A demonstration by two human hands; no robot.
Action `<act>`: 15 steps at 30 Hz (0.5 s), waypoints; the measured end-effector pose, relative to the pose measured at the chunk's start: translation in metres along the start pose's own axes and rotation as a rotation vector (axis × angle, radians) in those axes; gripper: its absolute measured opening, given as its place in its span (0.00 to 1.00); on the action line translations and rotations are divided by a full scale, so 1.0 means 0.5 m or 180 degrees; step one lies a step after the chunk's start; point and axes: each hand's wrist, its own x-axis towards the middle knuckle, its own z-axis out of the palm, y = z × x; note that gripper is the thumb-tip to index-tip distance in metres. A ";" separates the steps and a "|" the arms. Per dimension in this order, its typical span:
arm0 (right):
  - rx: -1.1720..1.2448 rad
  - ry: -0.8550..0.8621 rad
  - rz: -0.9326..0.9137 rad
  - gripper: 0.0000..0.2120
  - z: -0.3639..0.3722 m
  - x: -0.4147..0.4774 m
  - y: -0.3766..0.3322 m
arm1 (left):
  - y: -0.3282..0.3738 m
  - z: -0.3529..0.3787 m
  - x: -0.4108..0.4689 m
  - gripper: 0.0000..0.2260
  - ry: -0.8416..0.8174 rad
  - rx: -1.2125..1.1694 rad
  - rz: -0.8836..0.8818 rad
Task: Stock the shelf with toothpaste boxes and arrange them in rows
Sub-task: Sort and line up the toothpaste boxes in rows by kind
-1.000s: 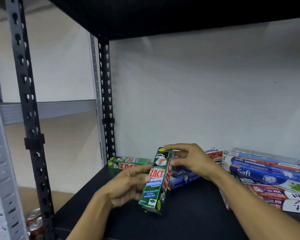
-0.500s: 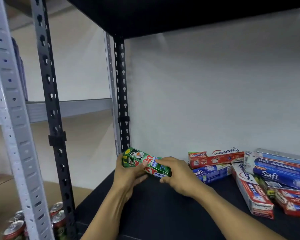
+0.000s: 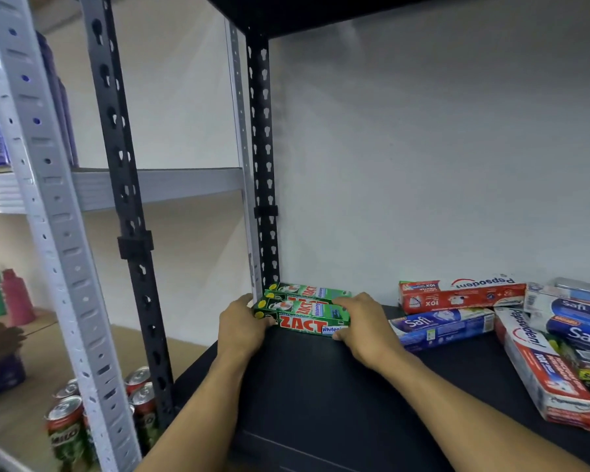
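We are seeing the green Zact box (image 3: 302,318) lying flat at the shelf's (image 3: 321,386) back-left corner, against another Zact box (image 3: 307,290) at 12 o'clock, our left hand (image 3: 242,327) and right hand (image 3: 363,327) clamping its ends.

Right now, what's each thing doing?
Front Zact box: flat on the shelf, held at both ends.
Back Zact box: flat in the corner.
Left hand: gripping.
Right hand: gripping.
Pepsodent and Safi boxes: jumbled.
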 end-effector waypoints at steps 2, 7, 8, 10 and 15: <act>0.0061 0.0104 0.0018 0.30 0.004 -0.005 0.004 | -0.003 -0.002 0.004 0.19 -0.0056 0.0003 0.0094; 0.0119 0.0189 0.0046 0.27 0.006 -0.012 0.006 | -0.010 -0.002 0.008 0.17 -0.0083 -0.0107 0.0084; 0.0127 0.0193 0.0045 0.27 0.006 -0.012 0.006 | -0.010 -0.001 0.007 0.16 -0.0072 -0.0106 0.0103; 0.0135 0.0202 0.0036 0.27 0.006 -0.013 0.005 | -0.009 -0.001 0.006 0.17 -0.0071 -0.0072 0.0150; 0.0109 0.0177 -0.0048 0.26 0.006 -0.015 0.008 | -0.008 0.000 0.005 0.18 -0.0053 -0.0053 0.0194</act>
